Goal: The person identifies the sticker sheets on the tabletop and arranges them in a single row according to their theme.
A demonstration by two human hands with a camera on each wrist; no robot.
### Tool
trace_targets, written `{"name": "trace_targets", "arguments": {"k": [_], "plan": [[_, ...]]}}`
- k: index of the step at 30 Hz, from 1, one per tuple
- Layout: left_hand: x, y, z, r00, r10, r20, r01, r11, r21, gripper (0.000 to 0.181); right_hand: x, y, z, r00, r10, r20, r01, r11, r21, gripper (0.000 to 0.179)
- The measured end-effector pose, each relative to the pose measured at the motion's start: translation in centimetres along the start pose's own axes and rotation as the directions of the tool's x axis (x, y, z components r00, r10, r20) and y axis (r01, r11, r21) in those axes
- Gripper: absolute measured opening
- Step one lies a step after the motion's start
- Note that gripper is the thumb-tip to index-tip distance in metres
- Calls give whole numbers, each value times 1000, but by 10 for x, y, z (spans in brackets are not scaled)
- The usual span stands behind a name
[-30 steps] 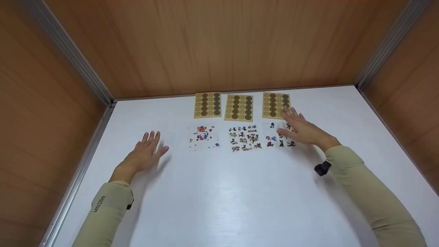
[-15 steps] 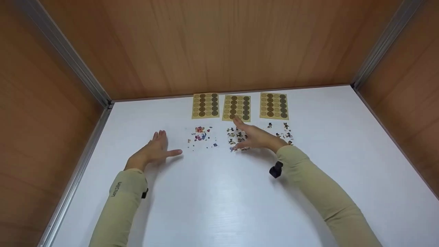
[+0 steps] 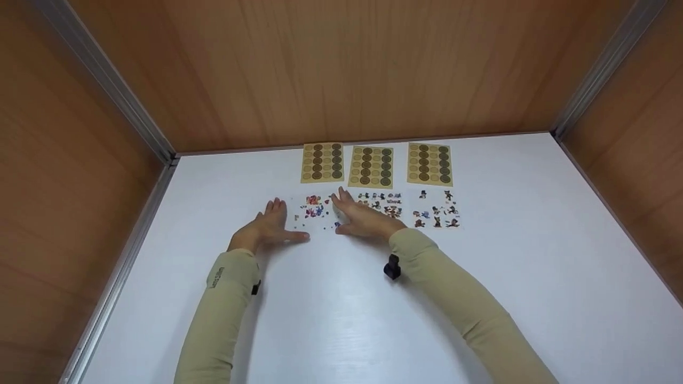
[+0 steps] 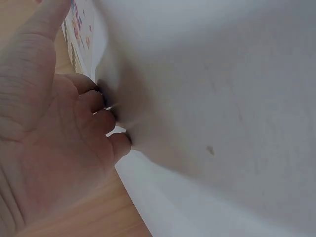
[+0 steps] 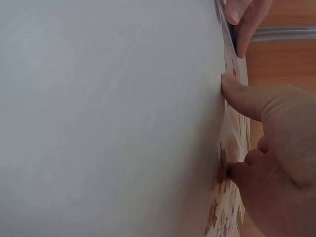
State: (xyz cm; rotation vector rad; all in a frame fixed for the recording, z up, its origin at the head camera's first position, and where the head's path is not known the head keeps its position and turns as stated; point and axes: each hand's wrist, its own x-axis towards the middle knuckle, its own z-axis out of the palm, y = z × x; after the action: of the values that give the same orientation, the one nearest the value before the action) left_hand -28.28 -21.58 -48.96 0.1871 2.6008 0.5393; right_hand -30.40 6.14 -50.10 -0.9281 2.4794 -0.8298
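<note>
A clear sheet of small colourful stickers [image 3: 315, 211] lies flat on the white table, between my two hands in the head view. My left hand [image 3: 269, 224] is at its left edge, fingers extended and thumb pointing along the near edge. On the opposite side my right hand [image 3: 365, 218] has its thumb and fingers spread at the sheet's right edge, partly covering the middle sticker sheet [image 3: 395, 200]. In the right wrist view, the right thumb [image 5: 239, 96] touches down at the edge of the sheets. The left wrist view shows the left fingertips [image 4: 121, 143] down at the tabletop.
A third clear sticker sheet [image 3: 437, 210] lies to the right. Behind the row are three yellow sheets printed with round coin-like circles: left [image 3: 322, 162], middle [image 3: 371, 167] and right [image 3: 429, 164]. Wood-grain panels [image 3: 341, 69] wall in the white table [image 3: 331, 309].
My right hand has swept left from the right sticker sheet, across the middle one, to the left sheet's right edge. My left hand has moved right to that sheet's left edge.
</note>
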Motion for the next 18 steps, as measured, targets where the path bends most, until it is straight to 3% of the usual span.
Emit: {"name": "trace_targets", "arguments": {"k": [7, 11, 18], "plan": [[11, -3, -2, 1000, -2, 5, 2, 1000, 4, 143, 10, 8, -7, 995, 80, 59, -78, 996, -37, 109], [15, -3, -5, 1000, 24, 14, -23, 1000, -21, 142, 18, 13, -4, 995, 64, 73, -59, 996, -70, 110], [15, -2, -1, 1000, 5, -3, -5, 1000, 17, 138, 24, 13, 1, 999, 17, 38, -13, 995, -95, 106]]}}
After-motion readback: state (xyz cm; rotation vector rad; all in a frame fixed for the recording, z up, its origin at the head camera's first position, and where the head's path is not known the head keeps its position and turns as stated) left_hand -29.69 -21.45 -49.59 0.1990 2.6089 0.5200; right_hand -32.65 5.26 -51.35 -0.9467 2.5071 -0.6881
